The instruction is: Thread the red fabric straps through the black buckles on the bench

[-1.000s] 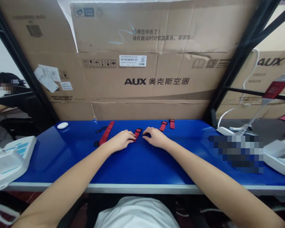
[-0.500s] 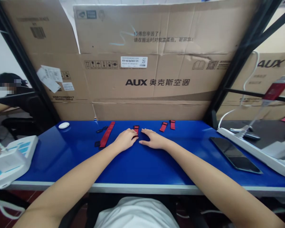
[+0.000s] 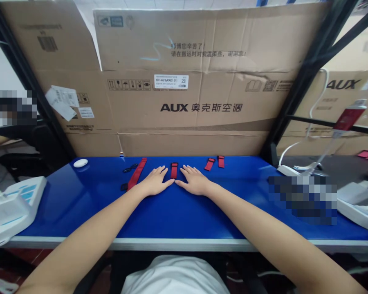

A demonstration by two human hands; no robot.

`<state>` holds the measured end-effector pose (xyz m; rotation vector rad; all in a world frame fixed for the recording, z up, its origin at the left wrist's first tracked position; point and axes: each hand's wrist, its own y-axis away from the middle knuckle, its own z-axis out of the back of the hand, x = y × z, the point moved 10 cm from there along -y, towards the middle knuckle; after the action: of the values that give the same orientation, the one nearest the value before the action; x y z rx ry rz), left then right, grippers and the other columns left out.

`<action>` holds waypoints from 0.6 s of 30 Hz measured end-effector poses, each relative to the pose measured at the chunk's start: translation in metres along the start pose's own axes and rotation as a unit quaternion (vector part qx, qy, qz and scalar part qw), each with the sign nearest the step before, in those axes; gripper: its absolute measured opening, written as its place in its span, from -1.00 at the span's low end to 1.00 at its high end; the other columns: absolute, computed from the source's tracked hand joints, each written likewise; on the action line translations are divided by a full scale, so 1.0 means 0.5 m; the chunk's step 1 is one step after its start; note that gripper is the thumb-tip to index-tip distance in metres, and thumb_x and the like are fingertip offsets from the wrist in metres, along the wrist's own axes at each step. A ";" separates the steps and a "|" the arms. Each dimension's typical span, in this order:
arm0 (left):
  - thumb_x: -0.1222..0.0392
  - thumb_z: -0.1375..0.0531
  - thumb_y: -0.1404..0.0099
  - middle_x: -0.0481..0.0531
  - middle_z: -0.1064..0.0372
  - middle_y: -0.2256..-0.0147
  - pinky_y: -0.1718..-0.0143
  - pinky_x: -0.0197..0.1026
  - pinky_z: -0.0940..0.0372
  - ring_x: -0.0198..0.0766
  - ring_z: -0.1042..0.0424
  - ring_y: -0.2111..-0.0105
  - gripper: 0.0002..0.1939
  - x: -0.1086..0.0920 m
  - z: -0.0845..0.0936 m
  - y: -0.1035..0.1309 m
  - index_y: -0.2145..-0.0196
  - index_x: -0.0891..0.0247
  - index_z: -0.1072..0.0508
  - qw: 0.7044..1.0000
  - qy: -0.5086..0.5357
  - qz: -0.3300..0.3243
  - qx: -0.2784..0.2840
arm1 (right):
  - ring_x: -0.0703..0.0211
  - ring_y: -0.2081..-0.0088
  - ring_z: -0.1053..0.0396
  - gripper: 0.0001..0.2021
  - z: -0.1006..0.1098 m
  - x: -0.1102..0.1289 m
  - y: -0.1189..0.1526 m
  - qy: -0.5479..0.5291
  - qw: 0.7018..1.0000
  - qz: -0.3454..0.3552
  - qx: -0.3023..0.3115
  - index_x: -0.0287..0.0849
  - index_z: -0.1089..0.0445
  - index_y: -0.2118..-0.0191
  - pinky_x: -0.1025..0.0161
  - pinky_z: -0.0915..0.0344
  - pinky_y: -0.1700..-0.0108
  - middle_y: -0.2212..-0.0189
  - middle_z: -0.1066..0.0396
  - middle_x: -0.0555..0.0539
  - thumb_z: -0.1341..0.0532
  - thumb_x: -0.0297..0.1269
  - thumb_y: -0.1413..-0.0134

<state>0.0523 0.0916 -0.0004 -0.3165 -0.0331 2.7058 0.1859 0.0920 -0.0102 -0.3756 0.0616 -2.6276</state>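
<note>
A short red strap with a black buckle (image 3: 174, 170) lies on the blue table between my hands. My left hand (image 3: 155, 181) rests flat to its left, fingers spread, the thumb tip by the strap's near end. To the right, my right hand (image 3: 194, 179) lies flat in the same way, holding nothing, its thumb close to the left thumb. A longer red strap (image 3: 137, 174) lies slanted beyond my left wrist, its near end by my forearm. Two more short red straps, one tilted (image 3: 209, 164) and one straighter (image 3: 221, 162), lie at the back right.
A small black item (image 3: 130, 168) lies beside the long strap. A white round object (image 3: 80, 163) sits at the back left. White power strips stand at left (image 3: 38, 192) and right (image 3: 355, 212). A cardboard wall (image 3: 187, 143) closes off the back. Another person sits at far left.
My left hand has come off the middle strap, moved left and spread flat, uncovering the strap. My right hand has flattened out, its thumb reaching inward below the strap.
</note>
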 end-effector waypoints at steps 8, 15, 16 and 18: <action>-0.38 0.12 -0.27 0.27 0.19 -0.34 -0.30 0.01 0.21 0.04 0.20 -0.34 -0.11 0.001 0.002 0.000 -0.30 0.36 -0.07 1.000 0.012 0.001 -0.003 | -0.09 -0.38 0.30 -0.05 -0.001 -0.001 -0.002 -0.003 1.000 -0.001 0.003 -0.30 0.11 -0.37 0.02 0.33 -0.34 -0.37 0.23 -0.25 0.27 0.38 -0.10; -0.37 0.15 -0.28 0.29 0.22 -0.35 -0.31 -0.01 0.24 0.03 0.23 -0.35 -0.09 0.003 -0.003 0.000 -0.33 0.40 0.00 1.000 -0.006 0.006 0.009 | -0.11 -0.38 0.29 -0.05 -0.002 -0.002 -0.002 -0.004 1.000 0.000 0.005 -0.31 0.10 -0.37 0.01 0.32 -0.34 -0.37 0.23 -0.25 0.26 0.39 -0.09; -0.37 0.16 -0.29 0.30 0.23 -0.35 -0.31 -0.01 0.24 0.03 0.23 -0.35 -0.09 0.002 -0.004 0.000 -0.33 0.41 0.01 1.000 -0.009 0.006 0.012 | -0.11 -0.38 0.29 -0.05 -0.002 -0.002 -0.003 -0.005 1.000 0.000 0.005 -0.31 0.10 -0.37 0.01 0.32 -0.34 -0.37 0.23 -0.25 0.26 0.39 -0.09; -0.37 0.17 -0.29 0.30 0.23 -0.35 -0.30 0.00 0.24 0.03 0.24 -0.35 -0.09 0.002 -0.006 0.000 -0.33 0.42 0.02 1.000 -0.012 0.005 0.014 | -0.10 -0.38 0.30 -0.04 -0.004 -0.003 -0.004 -0.006 1.000 0.001 0.005 -0.31 0.10 -0.37 0.01 0.32 -0.34 -0.37 0.23 -0.26 0.26 0.39 -0.09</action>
<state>0.0522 0.0921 -0.0033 -0.2780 -0.0018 2.7165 0.1857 0.0945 -0.0122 -0.3869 0.0442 -2.6235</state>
